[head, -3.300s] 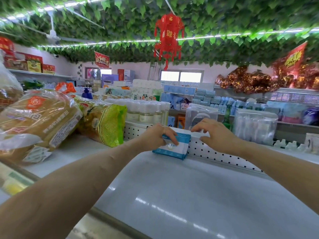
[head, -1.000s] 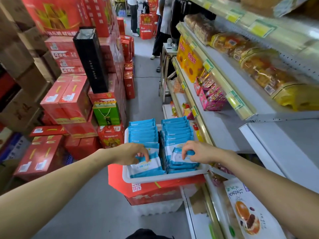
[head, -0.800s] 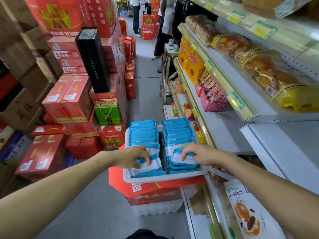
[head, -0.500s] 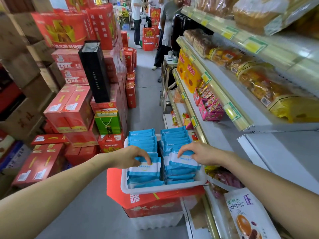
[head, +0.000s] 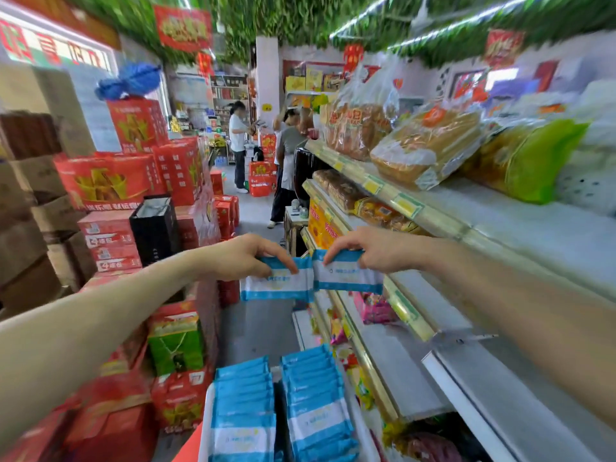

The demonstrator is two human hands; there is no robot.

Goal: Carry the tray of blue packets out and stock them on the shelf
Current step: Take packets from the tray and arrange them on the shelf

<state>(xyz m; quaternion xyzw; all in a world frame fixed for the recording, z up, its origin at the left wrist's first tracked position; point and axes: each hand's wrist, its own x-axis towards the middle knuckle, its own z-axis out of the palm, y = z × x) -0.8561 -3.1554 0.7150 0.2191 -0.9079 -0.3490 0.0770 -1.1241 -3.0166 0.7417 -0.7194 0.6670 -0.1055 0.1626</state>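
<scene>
Pinching one blue-and-white packet apiece, the two bare hands hold their loads side by side in mid-air in a shop aisle: the left hand (head: 245,260) grips the top edge of the left packet (head: 276,284) between thumb and curled fingers, and the right hand (head: 370,250) clamps the right packet (head: 348,275) the same way, so both packets hang flat below the knuckles with their inner edges touching or nearly so. Both forearms reach forward from the lower corners of the frame, palms down and wrists level, the right hand close to the front edge of the grey shelf (head: 533,225) on the right. Below the hands, the white tray (head: 204,425) sits at the bottom of the view with two rows of blue packets (head: 313,395) standing on edge in it. Bagged bread loaves (head: 423,145) and a green-and-yellow bag (head: 530,158) lie on the upper shelf, and smaller snack packs fill the tiers beneath. Stacked red gift boxes (head: 133,175), a black bag (head: 155,228) and a green box (head: 175,341) line the left side of the aisle. Two people (head: 238,145) stand at the far end, blurred.
</scene>
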